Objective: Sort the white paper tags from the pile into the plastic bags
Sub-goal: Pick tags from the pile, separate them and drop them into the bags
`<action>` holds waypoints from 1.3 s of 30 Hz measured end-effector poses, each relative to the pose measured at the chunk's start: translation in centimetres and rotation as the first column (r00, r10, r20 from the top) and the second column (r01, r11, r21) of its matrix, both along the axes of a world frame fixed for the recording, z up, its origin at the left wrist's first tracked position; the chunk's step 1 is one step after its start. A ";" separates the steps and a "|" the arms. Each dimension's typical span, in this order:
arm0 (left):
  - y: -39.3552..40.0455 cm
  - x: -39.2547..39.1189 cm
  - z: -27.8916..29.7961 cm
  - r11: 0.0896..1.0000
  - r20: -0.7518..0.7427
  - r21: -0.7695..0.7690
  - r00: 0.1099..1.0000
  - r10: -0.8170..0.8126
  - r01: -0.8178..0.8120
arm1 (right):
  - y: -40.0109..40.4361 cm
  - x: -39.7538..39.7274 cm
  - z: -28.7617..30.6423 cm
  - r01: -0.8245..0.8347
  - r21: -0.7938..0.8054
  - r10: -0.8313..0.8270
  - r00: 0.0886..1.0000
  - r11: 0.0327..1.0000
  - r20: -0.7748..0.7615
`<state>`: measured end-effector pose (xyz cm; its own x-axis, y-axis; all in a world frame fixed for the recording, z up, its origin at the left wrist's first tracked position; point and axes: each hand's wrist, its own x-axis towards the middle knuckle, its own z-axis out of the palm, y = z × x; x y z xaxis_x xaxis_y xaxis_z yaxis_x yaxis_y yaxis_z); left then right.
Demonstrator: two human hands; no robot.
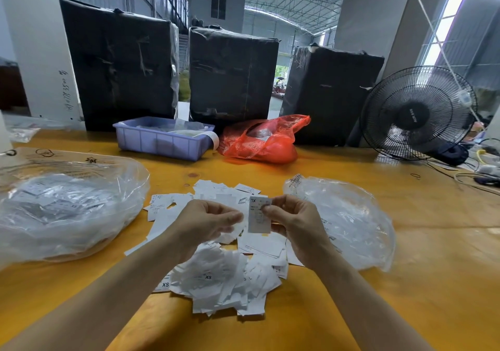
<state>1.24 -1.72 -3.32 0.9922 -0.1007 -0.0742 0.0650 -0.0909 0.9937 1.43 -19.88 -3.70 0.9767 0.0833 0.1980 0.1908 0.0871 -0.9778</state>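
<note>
I see both hands raised over the middle of the yellow desk (405, 283), above a loose pile of white paper tags (216, 277) that spreads from just under the wrists toward the far side. My right hand (295, 221) pinches one tag (259, 215) between thumb and fingertips, holding it upright by its right edge; the print at its top reads "XL" mirrored, as though seen from behind (the smaller lines below are too blurred to read). My left hand (205, 222) sits just left of that tag with its fingers curled inward; the fingertips are close to the tag's left edge, but I cannot tell whether they touch it or hold anything.

Some tags in the pile near me show "XS" in black. To the left of the pile lies a large clear plastic bag (67, 210), puffed up, with tags inside, one marked "XS". To the right lies a second clear bag (349, 221), flatter and crumpled, its contents hard to make out through the glare.

Farther back on the desk stands a lavender plastic bin (159, 141) holding pale items, and just beside it to the right a red plastic bag (262, 141). Behind them three big parcels wrapped in black (232, 75) stand in a row. A black fan (416, 112) stands at the far right corner, with cables trailing across the desk near it.
</note>
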 end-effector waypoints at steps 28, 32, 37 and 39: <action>-0.1 -0.3 -0.1 0.982 -0.022 0.066 0.984 -0.177 0.178 | 0.5 -0.5 0.0 0.308 -0.385 -0.098 0.873 0.870 0.477; -0.1 -0.3 0.0 0.985 -0.032 0.027 0.985 -0.169 0.170 | 0.3 -0.5 0.1 0.297 -0.389 -0.091 0.879 0.872 0.467; -0.2 -0.4 0.1 0.981 -0.040 0.029 0.981 -0.189 0.191 | 0.3 -0.5 0.0 0.323 -0.457 -0.055 0.860 0.829 0.507; -0.2 -0.4 0.1 0.980 -0.046 0.038 0.980 -0.191 0.193 | 0.4 -0.6 0.1 0.325 -0.458 -0.052 0.856 0.827 0.514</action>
